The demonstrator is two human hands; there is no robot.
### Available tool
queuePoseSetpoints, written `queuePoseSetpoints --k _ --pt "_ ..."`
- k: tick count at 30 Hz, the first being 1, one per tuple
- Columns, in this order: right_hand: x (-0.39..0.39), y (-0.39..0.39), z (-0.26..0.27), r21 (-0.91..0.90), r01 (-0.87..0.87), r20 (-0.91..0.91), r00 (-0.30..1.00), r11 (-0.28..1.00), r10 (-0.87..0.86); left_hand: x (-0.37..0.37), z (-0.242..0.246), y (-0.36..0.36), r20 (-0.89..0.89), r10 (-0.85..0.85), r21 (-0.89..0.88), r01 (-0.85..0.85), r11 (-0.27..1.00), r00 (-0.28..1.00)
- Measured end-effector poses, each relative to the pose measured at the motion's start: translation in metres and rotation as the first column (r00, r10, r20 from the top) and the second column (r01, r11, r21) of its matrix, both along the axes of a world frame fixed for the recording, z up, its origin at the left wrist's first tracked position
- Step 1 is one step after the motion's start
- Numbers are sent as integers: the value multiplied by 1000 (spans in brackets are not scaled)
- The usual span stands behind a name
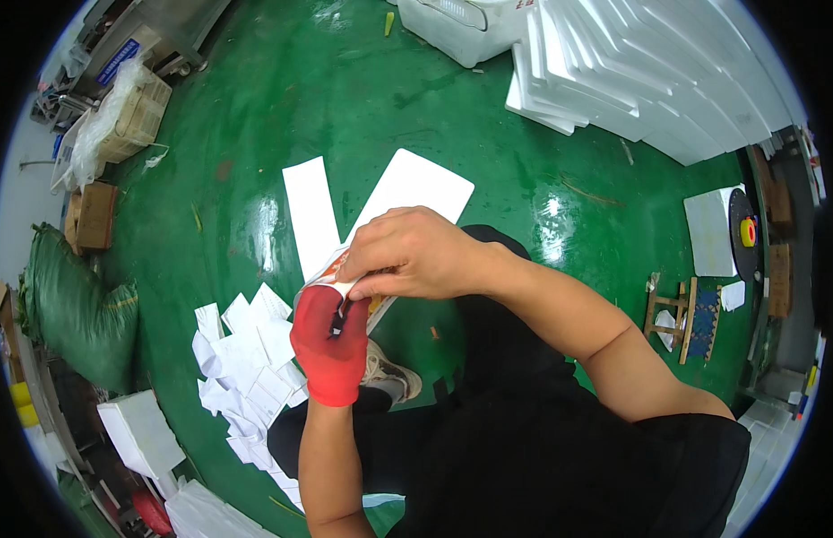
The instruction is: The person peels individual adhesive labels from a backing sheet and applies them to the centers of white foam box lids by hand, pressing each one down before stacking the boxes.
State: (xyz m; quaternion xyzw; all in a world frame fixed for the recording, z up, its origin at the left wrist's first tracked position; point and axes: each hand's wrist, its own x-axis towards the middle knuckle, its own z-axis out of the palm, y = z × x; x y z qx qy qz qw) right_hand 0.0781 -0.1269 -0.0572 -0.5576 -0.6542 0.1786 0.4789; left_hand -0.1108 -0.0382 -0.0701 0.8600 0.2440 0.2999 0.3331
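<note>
My left hand (330,343), in a red glove, grips the near end of a printed white and orange packet or sheet (330,269). Bare, my right hand (416,252) pinches the same printed piece between thumb and fingers, close to the glove. A small dark object (338,319) shows at the gloved fingers; its kind is unclear. Beyond my hands a white board with rounded corners (416,185) reaches outward, partly hidden by my right hand. Left of it lies a narrow white strip (312,208). A heap of white paper pieces (248,356) lies on the floor left of my glove.
Tall stacked white foam boards or lids (631,74) and a white tub (450,30) stand at the far right. A green sack (80,316), a cardboard box (96,215) and a white foam box (142,434) line the left. A small wooden stool (688,323) is at the right.
</note>
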Motion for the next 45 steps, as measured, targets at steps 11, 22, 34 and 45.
queuePoseSetpoints --k 11,22,34,45 --pt "7 5 -18 -92 -126 -405 911 988 79 3 6 4 -50 -103 -159 94 983 993" --pt "121 0 -207 -476 330 -848 -419 815 -325 -54 -43 33 -90 341 -945 -189 268 936" --pt "88 17 -437 -336 123 489 870 934 61 -28 -255 57 -926 -134 -160 -43 986 353" --pt "91 57 -436 -607 108 378 911 787 166 46 -361 16 -961 -273 -266 138 954 35"
